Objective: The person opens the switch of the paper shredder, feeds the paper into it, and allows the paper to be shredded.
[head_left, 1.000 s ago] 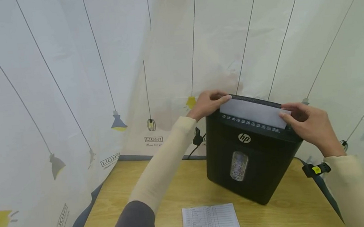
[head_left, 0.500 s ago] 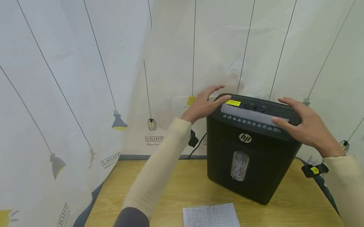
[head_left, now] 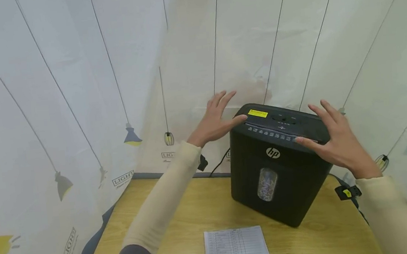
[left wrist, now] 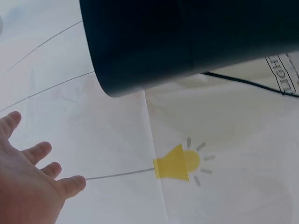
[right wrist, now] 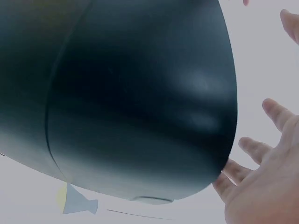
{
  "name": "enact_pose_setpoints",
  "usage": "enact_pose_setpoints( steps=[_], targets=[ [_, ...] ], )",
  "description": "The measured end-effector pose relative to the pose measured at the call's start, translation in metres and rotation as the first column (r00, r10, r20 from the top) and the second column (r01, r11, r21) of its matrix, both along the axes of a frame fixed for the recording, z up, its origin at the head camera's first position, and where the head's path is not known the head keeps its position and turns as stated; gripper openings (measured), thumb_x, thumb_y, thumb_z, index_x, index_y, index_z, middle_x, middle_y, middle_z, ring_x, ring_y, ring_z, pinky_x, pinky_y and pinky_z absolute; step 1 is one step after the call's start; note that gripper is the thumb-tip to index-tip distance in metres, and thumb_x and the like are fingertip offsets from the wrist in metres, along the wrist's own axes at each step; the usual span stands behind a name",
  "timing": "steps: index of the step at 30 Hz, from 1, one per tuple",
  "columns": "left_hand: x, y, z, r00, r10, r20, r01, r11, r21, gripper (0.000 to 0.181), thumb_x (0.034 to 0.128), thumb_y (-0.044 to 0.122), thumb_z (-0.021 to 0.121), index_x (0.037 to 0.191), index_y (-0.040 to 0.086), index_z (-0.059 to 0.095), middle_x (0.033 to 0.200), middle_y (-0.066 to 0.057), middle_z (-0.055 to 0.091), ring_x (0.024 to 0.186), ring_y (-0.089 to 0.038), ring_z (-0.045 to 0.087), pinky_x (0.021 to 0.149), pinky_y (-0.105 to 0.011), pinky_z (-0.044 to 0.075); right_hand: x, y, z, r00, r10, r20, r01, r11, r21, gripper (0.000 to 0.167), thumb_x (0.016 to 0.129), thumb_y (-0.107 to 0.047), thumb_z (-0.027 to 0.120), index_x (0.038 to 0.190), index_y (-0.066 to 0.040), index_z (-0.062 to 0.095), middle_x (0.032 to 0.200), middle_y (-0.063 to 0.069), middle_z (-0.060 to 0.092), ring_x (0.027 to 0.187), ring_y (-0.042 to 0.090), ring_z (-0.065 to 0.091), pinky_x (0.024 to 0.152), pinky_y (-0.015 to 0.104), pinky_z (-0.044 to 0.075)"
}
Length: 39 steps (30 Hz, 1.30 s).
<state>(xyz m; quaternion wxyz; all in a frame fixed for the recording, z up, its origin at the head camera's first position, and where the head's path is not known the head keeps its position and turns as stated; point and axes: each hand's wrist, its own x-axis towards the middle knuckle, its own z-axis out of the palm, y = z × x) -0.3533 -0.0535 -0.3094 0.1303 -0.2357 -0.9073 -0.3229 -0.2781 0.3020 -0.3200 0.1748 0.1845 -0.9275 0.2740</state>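
A black HP shredder (head_left: 280,164) stands on the table, its front window showing shredded bits. Only a thin pale strip shows along its feed slot. My left hand (head_left: 215,121) is spread beside the shredder's top left corner and holds nothing; its thumb is near the top edge. Over the top right end my right hand (head_left: 341,142) is spread with nothing in it, the thumb above the front edge. The left wrist view shows spread fingers of the left hand (left wrist: 32,182) apart from the dark body (left wrist: 187,42); the right hand (right wrist: 268,172) appears beside the body (right wrist: 140,102).
Printed paper (head_left: 237,249) lies flat on the wooden table (head_left: 183,227) near its front edge, left of the shredder. A black cable (head_left: 220,163) runs behind the shredder. A lamp-patterned sheet (head_left: 75,94) hangs around the back and sides of the table.
The white sheet between my hands has sunk into the shredder's slot. Both hands have let go of it; the left has drawn back leftward and the fingers of both have spread.
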Motion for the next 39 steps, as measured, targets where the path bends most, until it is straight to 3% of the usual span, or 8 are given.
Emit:
enact_pose_setpoints(
  steps=[8, 13, 21, 26, 32, 39],
  targets=[
    [0.016, -0.020, -0.016, 0.994, 0.051, -0.095, -0.058, 0.996, -0.074, 0.089, 0.0908, 0.074, 0.056, 0.162, 0.048, 0.010, 0.175, -0.003, 0.006, 0.162, -0.030, -0.002, 0.123, -0.068, 0.020, 0.007, -0.013, -0.007, 0.997, 0.023, -0.071, -0.023, 1.000, 0.001, 0.102, 0.083, -0.046, 0.082, 0.164, -0.035, 0.021, 0.175, 0.003, 0.002, 0.160, 0.042, 0.004, 0.112, 0.084, 0.013],
    [0.028, -0.031, -0.026, 0.987, 0.083, -0.137, -0.098, 0.989, -0.108, 0.093, 0.0888, 0.080, 0.052, 0.163, 0.046, 0.008, 0.175, -0.003, 0.005, 0.162, -0.029, -0.004, 0.125, -0.066, 0.017, 0.013, -0.023, -0.017, 0.991, 0.042, -0.124, -0.041, 0.999, 0.015, 0.105, 0.081, -0.049, 0.084, 0.164, -0.036, 0.021, 0.175, 0.005, 0.002, 0.160, 0.041, 0.003, 0.114, 0.083, 0.010],
    [0.049, -0.045, -0.054, 0.969, 0.155, -0.192, -0.176, 0.979, -0.102, 0.097, 0.0861, 0.088, 0.044, 0.164, 0.043, 0.006, 0.175, 0.001, 0.004, 0.162, -0.028, -0.002, 0.125, -0.064, 0.019, 0.024, -0.046, -0.038, 0.962, 0.079, -0.261, -0.059, 0.995, 0.082, 0.114, 0.070, -0.053, 0.089, 0.163, -0.034, 0.026, 0.175, 0.008, 0.006, 0.161, 0.039, 0.005, 0.115, 0.080, 0.017],
    [0.059, -0.054, -0.069, 0.964, 0.174, -0.203, -0.194, 0.978, -0.080, 0.096, 0.0875, 0.083, 0.051, 0.164, 0.042, 0.008, 0.175, 0.004, 0.002, 0.162, -0.029, -0.001, 0.126, -0.062, 0.018, 0.033, -0.062, -0.051, 0.941, 0.106, -0.323, -0.077, 0.992, 0.103, 0.116, 0.067, -0.057, 0.089, 0.163, -0.031, 0.029, 0.175, 0.009, 0.008, 0.162, 0.036, 0.005, 0.117, 0.077, 0.020],
    [0.072, -0.067, -0.090, 0.962, 0.210, -0.172, -0.225, 0.972, -0.070, 0.096, 0.0888, 0.074, 0.058, 0.164, 0.042, 0.009, 0.175, 0.005, 0.001, 0.162, -0.027, -0.002, 0.126, -0.063, 0.017, 0.045, -0.081, -0.073, 0.927, 0.214, -0.309, -0.180, 0.974, 0.136, 0.111, 0.072, -0.079, 0.074, 0.161, -0.027, 0.034, 0.174, 0.011, 0.012, 0.161, 0.036, 0.009, 0.119, 0.071, 0.026],
    [0.090, -0.079, -0.120, 0.963, 0.237, -0.129, -0.243, 0.969, -0.036, 0.096, 0.0897, 0.071, 0.062, 0.164, 0.041, 0.010, 0.175, 0.003, 0.003, 0.162, -0.028, -0.003, 0.125, -0.065, 0.019, 0.050, -0.092, -0.105, 0.941, 0.241, -0.237, -0.215, 0.968, 0.132, 0.115, 0.066, -0.067, 0.087, 0.161, -0.030, 0.034, 0.174, 0.009, 0.012, 0.161, 0.033, 0.009, 0.114, 0.073, 0.032]
  ],
)
